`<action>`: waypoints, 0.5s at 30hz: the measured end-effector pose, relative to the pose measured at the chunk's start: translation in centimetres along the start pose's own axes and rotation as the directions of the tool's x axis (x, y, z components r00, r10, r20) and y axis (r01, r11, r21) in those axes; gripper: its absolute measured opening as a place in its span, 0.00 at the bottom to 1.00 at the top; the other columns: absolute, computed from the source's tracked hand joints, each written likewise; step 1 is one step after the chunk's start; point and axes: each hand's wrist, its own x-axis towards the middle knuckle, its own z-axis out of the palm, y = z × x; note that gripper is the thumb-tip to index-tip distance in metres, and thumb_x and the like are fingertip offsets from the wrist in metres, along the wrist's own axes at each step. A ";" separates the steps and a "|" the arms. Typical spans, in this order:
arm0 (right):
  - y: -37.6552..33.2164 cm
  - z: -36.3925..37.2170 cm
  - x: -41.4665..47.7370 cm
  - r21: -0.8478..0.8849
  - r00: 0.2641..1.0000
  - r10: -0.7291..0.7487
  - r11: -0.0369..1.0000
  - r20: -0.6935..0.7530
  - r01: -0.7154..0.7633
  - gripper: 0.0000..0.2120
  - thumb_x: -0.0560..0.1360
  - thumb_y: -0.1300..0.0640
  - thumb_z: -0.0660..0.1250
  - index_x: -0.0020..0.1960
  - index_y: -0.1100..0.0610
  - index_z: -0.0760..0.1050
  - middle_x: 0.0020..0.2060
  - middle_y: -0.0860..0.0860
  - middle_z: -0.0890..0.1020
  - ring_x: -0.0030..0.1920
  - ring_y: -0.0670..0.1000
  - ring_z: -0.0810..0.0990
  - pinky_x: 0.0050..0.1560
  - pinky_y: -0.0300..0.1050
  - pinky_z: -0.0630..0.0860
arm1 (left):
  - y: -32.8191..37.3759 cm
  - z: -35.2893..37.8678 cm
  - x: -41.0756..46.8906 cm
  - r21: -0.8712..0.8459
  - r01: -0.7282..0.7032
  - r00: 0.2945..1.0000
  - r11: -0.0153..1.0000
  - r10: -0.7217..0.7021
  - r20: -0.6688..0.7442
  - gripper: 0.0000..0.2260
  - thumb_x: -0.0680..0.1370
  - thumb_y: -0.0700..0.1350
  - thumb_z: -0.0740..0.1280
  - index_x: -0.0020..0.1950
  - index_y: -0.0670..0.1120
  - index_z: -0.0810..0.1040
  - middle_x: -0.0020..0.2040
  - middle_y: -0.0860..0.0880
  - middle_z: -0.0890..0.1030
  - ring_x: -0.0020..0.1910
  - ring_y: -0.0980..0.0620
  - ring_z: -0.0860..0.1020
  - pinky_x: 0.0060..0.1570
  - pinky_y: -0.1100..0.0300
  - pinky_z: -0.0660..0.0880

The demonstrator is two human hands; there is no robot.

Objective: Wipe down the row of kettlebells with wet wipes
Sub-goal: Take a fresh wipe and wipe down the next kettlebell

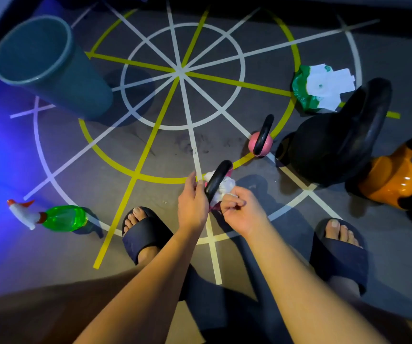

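On a taped gym floor, right of a bin [51, 65] and spray bottle [61, 218], a person's left hand [192, 203] grasps the handle of a small kettlebell [217, 181] between their feet. The right hand [242, 211] pinches a wipe [225, 186] against it. Rightward stand a pink kettlebell [259, 143], wipe pack [321, 88], black kettlebell [324, 147] and orange kettlebell [393, 181].

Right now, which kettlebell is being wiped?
The small pink kettlebell nearest the feet: left hand holds its black handle, right hand pinches a white wipe against it. The other pink kettlebell stands alone, untouched.
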 end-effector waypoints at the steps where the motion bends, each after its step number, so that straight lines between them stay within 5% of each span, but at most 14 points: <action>1: 0.1 0.2 -0.2 -0.075 1.000 -0.004 0.997 -0.029 0.002 0.19 0.77 0.71 0.49 0.33 0.54 0.59 0.19 0.46 0.57 0.17 0.43 0.57 0.20 0.33 0.59 | 0.8 0.3 0.3 0.009 0.016 1.000 1.000 -0.016 -0.009 0.18 0.85 0.55 0.56 0.72 0.53 0.74 0.61 0.50 0.81 0.63 0.48 0.77 0.60 0.54 0.71; 6: 1.2 0.7 -0.7 -0.216 0.990 0.010 0.975 -0.144 -0.041 0.15 0.76 0.71 0.49 0.36 0.55 0.61 0.20 0.47 0.59 0.17 0.43 0.58 0.19 0.34 0.60 | 2.9 1.9 1.1 0.217 0.056 0.998 0.975 -0.055 -0.008 0.24 0.84 0.60 0.49 0.67 0.48 0.75 0.61 0.41 0.80 0.61 0.37 0.76 0.60 0.45 0.72; 9: 0.5 0.5 -0.5 -0.065 0.993 -0.008 0.998 -0.120 0.000 0.16 0.71 0.73 0.49 0.36 0.54 0.60 0.19 0.46 0.56 0.17 0.43 0.57 0.19 0.34 0.61 | 1.8 1.9 0.4 0.289 -0.008 0.997 0.957 0.031 -0.075 0.23 0.83 0.61 0.48 0.64 0.51 0.77 0.57 0.42 0.82 0.58 0.37 0.77 0.56 0.46 0.72; 15: -0.9 1.6 -0.6 0.304 0.996 -0.041 0.951 -0.082 0.064 0.13 0.64 0.73 0.53 0.27 0.59 0.68 0.16 0.46 0.63 0.17 0.42 0.66 0.25 0.31 0.70 | 0.2 -0.3 1.0 0.407 -0.166 0.986 0.898 0.161 0.046 0.22 0.83 0.55 0.50 0.74 0.59 0.73 0.61 0.43 0.83 0.61 0.37 0.78 0.61 0.45 0.74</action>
